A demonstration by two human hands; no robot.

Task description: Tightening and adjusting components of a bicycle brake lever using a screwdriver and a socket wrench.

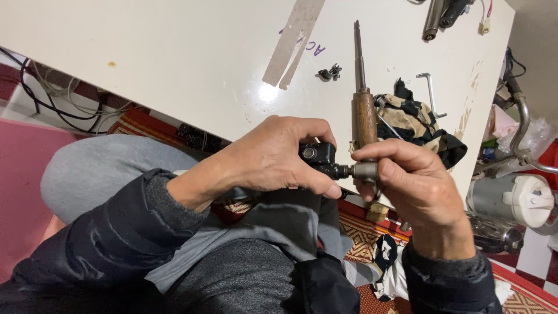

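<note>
Black metal fitting (pixel 318 156) is sitting clamped in the left hand (pixel 273 157), just below the white table (pixel 174 52) edge. At its 3 o'clock, the right hand (pixel 415 186) is pinching a grey cylindrical piece (pixel 364 170) that is touching the fitting's end. At 12 o'clock, a wooden-handled screwdriver (pixel 364 110) is lying beside a crumpled rag (pixel 415 119).

Bright overhead light, glare spot on white table (pixel 174 52), sharp focus, wide-angle edge distortion
</note>
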